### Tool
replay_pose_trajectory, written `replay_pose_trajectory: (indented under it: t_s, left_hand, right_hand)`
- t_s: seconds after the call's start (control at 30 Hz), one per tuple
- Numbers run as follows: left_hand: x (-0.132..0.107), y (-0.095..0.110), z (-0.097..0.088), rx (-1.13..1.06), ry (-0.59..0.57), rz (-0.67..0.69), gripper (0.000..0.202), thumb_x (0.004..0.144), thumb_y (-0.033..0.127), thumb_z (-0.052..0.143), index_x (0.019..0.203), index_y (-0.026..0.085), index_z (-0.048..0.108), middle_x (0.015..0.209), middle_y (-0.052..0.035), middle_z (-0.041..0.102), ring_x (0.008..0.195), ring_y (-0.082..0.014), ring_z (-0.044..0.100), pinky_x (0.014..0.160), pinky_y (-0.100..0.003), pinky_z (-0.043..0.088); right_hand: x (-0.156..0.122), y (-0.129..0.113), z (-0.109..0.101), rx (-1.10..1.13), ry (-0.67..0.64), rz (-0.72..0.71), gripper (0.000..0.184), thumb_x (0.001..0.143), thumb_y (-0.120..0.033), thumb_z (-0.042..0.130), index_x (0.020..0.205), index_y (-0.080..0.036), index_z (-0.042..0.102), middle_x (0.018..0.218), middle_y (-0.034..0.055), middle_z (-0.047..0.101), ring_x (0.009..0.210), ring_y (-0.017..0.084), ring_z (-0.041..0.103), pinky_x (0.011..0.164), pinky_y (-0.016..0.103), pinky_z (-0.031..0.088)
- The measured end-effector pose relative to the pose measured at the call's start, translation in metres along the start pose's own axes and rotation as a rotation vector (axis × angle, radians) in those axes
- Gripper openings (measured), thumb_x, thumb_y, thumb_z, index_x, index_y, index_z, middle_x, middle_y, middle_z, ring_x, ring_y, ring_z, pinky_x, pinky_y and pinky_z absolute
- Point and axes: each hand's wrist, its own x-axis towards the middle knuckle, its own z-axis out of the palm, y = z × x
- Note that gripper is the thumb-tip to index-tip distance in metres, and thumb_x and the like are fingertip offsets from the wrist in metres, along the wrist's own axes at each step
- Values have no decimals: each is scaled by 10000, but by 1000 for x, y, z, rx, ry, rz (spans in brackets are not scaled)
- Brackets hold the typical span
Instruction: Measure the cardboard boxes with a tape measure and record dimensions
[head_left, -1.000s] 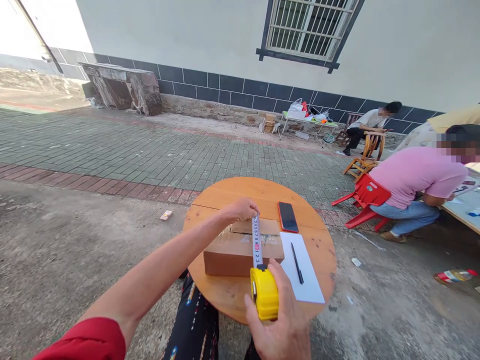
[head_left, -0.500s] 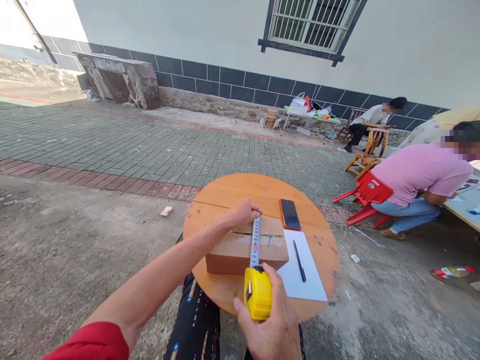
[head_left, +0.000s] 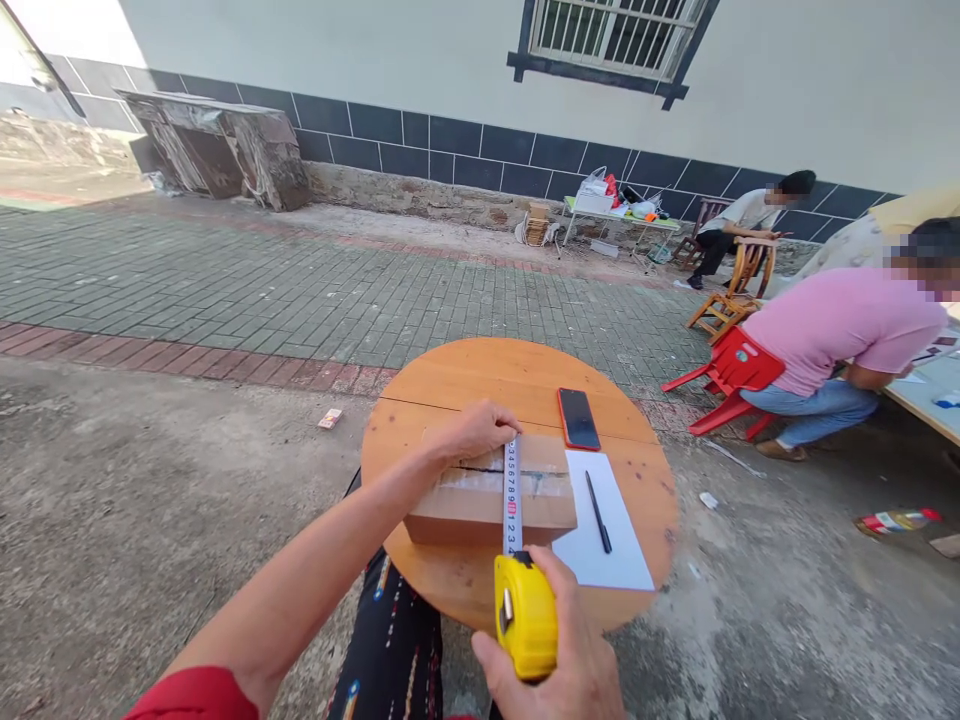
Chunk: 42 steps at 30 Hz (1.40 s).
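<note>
A taped cardboard box (head_left: 465, 500) lies on a round wooden table (head_left: 517, 385). My left hand (head_left: 472, 432) pinches the end of a white tape blade (head_left: 511, 492) at the box's far edge. The blade runs across the box top toward me. My right hand (head_left: 570, 660) grips the yellow tape measure case (head_left: 526, 615) just past the box's near edge, over the table's front rim.
A red-cased phone (head_left: 578, 418), a white sheet of paper (head_left: 604, 520) and a black pen (head_left: 598, 497) lie right of the box. A person in a pink shirt (head_left: 840, 340) sits on a red chair (head_left: 724, 385) at right. Another person sits farther back by a wooden chair (head_left: 731, 295).
The tape case has pulled slightly nearer to me, showing a little more blade. The view has shifted a bit; my left hand stays at the box's far edge.
</note>
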Motion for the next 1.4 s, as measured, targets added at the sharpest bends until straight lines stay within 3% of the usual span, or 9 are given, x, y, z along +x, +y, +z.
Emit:
replay_pose_trajectory:
  t_s: [0.27,1.0,1.4]
  left_hand:
    - [6,-7,0,-32,-14,-16,305,707,203,514,846,155,782,773,0,748,740,-160,654,642,-215,461]
    - [4,-1,-1,-52,-18,-34,299,691,188,511,802,141,784,702,4,707,677,-148,592,608,-222,430]
    - [6,-7,0,-59,-27,-21,293,695,197,507,790,147,779,665,23,686,653,-143,581,577,-214,415]
  right_hand:
    - [-3,0,-1,7,-8,-30,629,739,-409,647,1312,-191,507,1159,113,701,955,317,724,755,378,608]
    - [0,-7,-4,-54,-54,-13,665,731,-379,654,1340,-201,453,1203,126,683,914,327,729,756,408,602]
    - [-1,-7,-3,-51,-14,-41,651,760,-422,663,1340,-201,469,1209,128,684,901,322,731,720,387,605]
